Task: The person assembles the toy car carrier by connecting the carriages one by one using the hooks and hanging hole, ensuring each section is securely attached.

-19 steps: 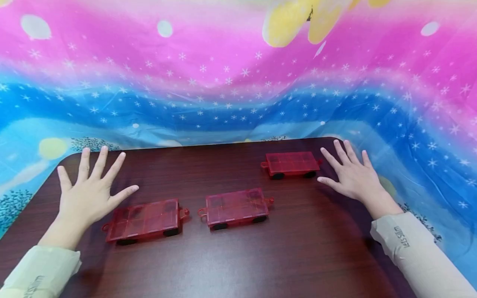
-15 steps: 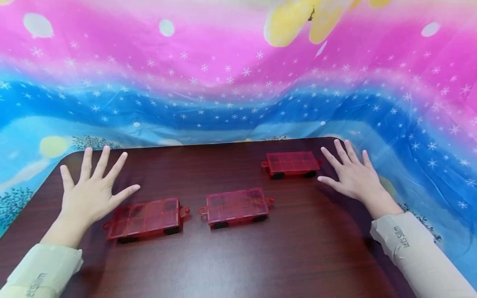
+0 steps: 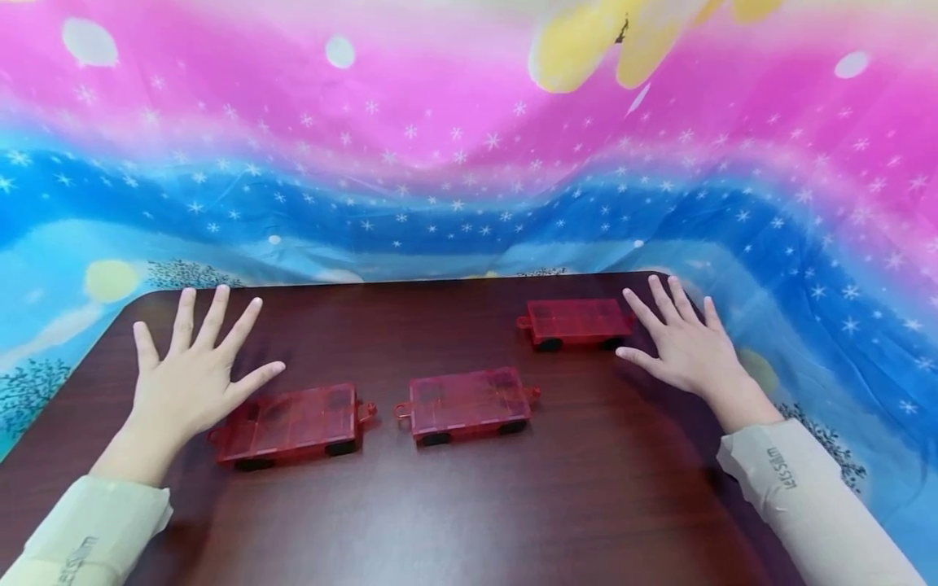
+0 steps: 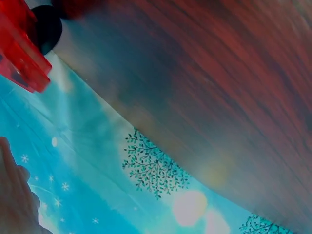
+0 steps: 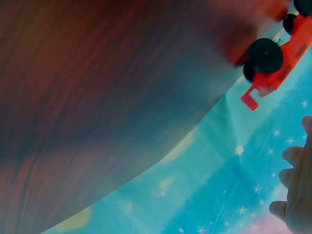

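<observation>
Three translucent red toy train cars with black wheels are on the dark wooden table point(image 3: 454, 505). My left hand point(image 3: 192, 387), fingers straight and spread, hovers over the back left of the left car point(image 3: 296, 423) and hides part of it. To the right of that one is the middle car point(image 3: 469, 403), a small gap between their couplings. Farther back stands the right car point(image 3: 576, 321), its right end close to my right hand point(image 3: 689, 350). That hand too has its fingers spread and holds nothing. Each wrist view catches part of a red car at an upper corner.
A pink and blue cloth point(image 3: 440, 163) with snowflakes hangs behind the table and along its sides. The table's far edge runs just past the fingertips of both hands.
My left hand has shifted slightly to the right in the view and my right hand slightly to the left. The whole view has drifted a little; the cars keep their arrangement.
</observation>
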A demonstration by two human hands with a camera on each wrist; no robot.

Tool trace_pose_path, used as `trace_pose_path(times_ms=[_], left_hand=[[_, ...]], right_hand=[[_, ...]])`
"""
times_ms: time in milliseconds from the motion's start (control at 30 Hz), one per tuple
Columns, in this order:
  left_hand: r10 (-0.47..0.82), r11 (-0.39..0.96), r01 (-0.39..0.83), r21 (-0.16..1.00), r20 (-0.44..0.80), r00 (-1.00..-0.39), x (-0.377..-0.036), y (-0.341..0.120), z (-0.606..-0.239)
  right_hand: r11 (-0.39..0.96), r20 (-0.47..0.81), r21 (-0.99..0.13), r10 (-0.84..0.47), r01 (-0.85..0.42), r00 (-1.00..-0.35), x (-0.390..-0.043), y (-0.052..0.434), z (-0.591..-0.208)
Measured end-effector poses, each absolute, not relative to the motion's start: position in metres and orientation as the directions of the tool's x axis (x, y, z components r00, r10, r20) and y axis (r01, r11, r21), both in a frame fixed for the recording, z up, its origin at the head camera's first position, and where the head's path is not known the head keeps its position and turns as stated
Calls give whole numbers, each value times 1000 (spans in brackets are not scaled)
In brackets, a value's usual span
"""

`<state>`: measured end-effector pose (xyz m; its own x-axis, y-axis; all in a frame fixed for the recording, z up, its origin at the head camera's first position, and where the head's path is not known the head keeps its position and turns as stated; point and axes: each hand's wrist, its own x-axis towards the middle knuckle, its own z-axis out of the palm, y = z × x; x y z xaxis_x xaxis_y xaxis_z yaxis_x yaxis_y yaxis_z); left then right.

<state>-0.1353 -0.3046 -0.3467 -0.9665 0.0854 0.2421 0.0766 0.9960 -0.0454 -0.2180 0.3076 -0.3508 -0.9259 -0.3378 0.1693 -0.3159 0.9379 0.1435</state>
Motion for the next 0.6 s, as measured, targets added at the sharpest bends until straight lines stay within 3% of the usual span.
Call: trace_pose_path(times_ms=[600], left_hand=[[158,987,155,-32,274,-949,-127,-269,-344]], right_hand=[[919,87,80,-392,-385,-916,-227,270,-355]])
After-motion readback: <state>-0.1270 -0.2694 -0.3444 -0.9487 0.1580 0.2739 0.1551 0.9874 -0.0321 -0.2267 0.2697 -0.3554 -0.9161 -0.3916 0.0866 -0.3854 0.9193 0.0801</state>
